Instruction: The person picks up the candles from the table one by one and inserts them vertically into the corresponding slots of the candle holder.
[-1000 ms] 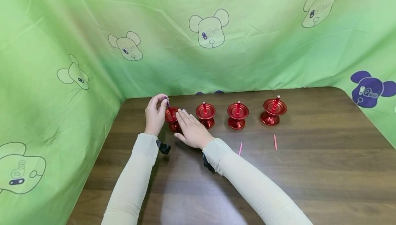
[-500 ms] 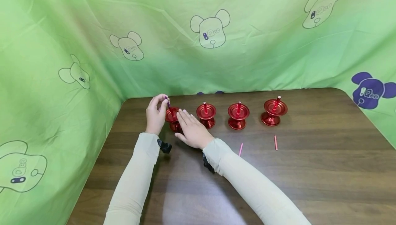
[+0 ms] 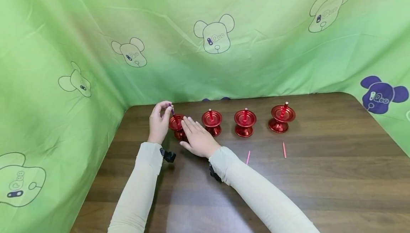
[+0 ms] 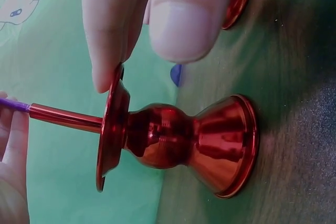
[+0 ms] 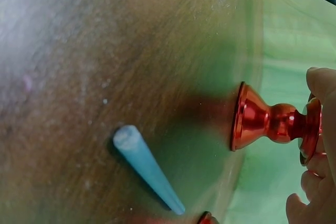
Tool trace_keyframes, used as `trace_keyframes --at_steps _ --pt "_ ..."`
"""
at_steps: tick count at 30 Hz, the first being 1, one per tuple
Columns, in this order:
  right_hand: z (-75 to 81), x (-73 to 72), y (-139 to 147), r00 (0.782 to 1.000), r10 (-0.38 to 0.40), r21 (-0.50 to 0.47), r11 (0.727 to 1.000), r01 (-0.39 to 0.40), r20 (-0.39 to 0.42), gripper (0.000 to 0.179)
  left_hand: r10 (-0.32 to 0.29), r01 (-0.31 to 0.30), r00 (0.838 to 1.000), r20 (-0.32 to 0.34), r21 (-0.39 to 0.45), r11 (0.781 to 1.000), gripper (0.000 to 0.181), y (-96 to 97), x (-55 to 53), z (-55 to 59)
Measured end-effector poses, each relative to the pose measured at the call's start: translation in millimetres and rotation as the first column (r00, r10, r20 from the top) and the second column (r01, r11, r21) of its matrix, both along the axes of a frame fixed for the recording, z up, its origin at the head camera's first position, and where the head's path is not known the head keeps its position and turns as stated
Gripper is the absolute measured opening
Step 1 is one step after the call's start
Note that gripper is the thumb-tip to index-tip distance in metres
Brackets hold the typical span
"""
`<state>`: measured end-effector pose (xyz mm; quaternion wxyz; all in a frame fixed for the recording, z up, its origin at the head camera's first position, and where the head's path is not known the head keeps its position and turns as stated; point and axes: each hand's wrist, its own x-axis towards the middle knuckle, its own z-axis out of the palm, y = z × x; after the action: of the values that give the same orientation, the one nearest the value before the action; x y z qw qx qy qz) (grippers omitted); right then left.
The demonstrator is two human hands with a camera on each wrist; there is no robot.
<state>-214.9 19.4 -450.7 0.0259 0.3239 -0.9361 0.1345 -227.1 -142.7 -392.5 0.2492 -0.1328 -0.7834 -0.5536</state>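
My left hand pinches a thin purple candle between thumb and fingers. The candle's lower end sits right at the top of the upright red tube on the leftmost metallic candle holder. Beside that holder is my right hand, fingers stretched out and thumb apart. One of its fingertips meets the dish rim in the left wrist view, where its thumb looms large. The holder's foot stands on the table. A blue candle lies on the wood near the right hand, hidden from the head view.
Three more red candle holders, the second, the third and the rightmost, stand in a row to the right. In front lie a pink candle and a coral candle. A green printed curtain borders the wooden table.
The head view has tilted slightly, so everything appears a little lower. Both hands keep their places at the leftmost candle holder.
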Motion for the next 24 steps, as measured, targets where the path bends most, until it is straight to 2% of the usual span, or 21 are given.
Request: trace_keyframes --at_steps 9,15,24 --pt "-0.2 -0.5 0.5 1.000 0.002 -0.026 1.000 -0.002 0.010 0.077 -0.043 0.042 0.999 0.015 0.016 0.999 0.027 -2.2 -1.3 -0.7" --pt "-0.9 -1.0 0.5 1.000 -0.006 0.003 1.000 0.006 0.003 0.077 -0.052 0.052 0.998 0.045 0.006 0.999 0.027 -2.7 -0.4 0.9" --pt "0.8 1.2 0.3 1.000 -0.004 -0.009 1.000 0.004 0.014 0.077 -0.045 0.036 0.995 0.092 0.096 0.995 0.031 -1.2 6.9 0.5"
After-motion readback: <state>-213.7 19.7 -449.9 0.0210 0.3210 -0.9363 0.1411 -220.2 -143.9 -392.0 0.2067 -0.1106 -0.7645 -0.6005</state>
